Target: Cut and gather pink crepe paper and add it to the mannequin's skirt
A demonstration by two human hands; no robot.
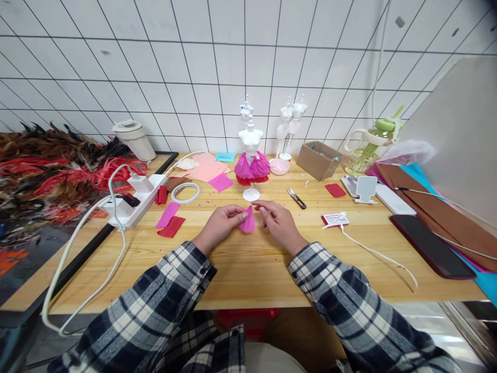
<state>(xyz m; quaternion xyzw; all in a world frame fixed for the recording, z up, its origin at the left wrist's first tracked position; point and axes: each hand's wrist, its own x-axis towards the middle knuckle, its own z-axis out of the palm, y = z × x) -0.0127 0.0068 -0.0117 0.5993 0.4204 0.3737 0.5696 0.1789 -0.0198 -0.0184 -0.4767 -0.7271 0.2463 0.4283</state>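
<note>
A small piece of pink crepe paper (247, 223), gathered at its top and fanned out below, hangs between my two hands. My left hand (223, 223) pinches its left side between thumb and fingers. The fingertips of my right hand (280, 220) are closed by its gathered top; whether they grip it too is hard to tell. Just beyond my hands stands a white mini dress form (250, 137) on a round base (251, 195). It wears a ruffled magenta paper skirt (251, 166) with a red layer beneath.
Thread snips (296, 199) lie right of the dress form, a tape roll (185, 193) left. A power strip (140, 199) with cables, a cup (134, 140) and feathers (58, 160) occupy the left. A cardboard box (320, 159), bottle (370, 145) and phone (432, 246) are at right.
</note>
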